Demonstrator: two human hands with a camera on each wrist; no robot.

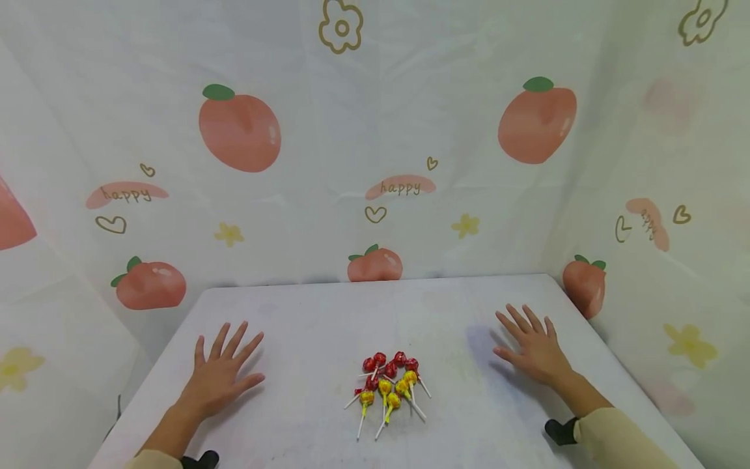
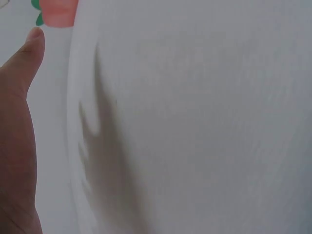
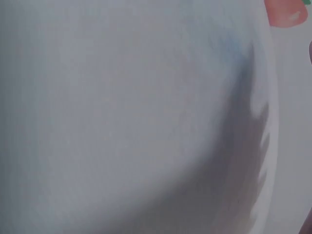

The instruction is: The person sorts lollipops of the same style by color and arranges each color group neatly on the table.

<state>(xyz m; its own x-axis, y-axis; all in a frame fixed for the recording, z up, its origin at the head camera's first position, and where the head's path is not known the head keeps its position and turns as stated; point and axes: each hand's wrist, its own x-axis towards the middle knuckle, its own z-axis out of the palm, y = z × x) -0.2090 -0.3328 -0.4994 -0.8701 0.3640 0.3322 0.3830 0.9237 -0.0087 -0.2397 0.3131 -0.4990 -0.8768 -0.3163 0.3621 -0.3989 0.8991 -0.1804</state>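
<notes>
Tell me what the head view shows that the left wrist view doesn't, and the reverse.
Only the head view: the red lollipops, the yellow lollipops and the right hand.

Only the left wrist view: no extra object that I can make out, just a close-up of the jagged-edged shadow.

Both: the left hand, only partly framed in the wrist view, the white table and the fruit-printed backdrop.

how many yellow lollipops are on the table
5, left to right: the first yellow lollipop in front, the second yellow lollipop slightly behind, the third yellow lollipop in front, the fourth yellow lollipop behind, the fifth yellow lollipop farthest back. Crowding may hide another.
</notes>
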